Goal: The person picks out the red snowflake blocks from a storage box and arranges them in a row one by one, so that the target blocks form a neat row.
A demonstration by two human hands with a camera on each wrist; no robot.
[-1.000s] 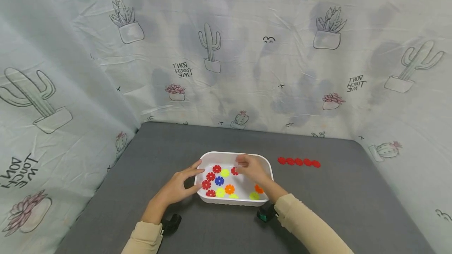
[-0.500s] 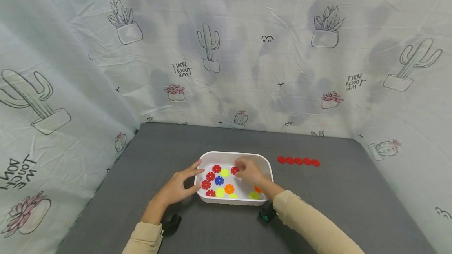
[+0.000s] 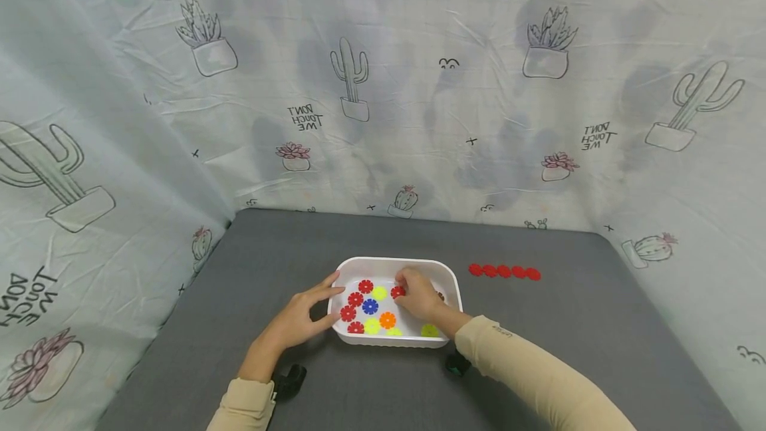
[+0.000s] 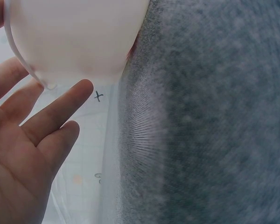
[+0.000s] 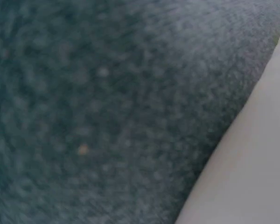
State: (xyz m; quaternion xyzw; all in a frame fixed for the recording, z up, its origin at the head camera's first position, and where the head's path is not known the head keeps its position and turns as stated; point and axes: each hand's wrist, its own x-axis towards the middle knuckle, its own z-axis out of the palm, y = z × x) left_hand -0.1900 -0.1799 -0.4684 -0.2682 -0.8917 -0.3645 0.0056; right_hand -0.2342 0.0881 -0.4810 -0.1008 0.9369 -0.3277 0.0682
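Observation:
A white plastic tray (image 3: pixel 389 340) holds several notched plastic discs in red, yellow, blue and orange. At its left end my left hand (image 3: pixel 298 318) rests against the rim, fingers spread and fairly straight. The left wrist view shows that hand's fingers (image 4: pixel 60 112) beside the tray's outer wall (image 4: pixel 79 42). Inside the tray, toward the back, my right hand (image 3: pixel 421 299) has its thumb and fingers curled around the right edge of a red disc (image 3: pixel 397 292), which it appears to pinch. That hand hides part of the tray floor. The right wrist view catches only tray wall (image 5: pixel 252 177) and tablecloth.
A row of several red discs (image 3: pixel 505 271) lies on the grey table (image 3: pixel 287 238), right of the tray. Near the left hand in the tray are a blue disc (image 3: pixel 370 306) and an orange disc (image 3: pixel 387 320). A printed curtain (image 3: pixel 419 105) stands behind the table.
My right hand has come down lower in the tray, and its fingers have curled in at the red disc. The left hand stays at the rim.

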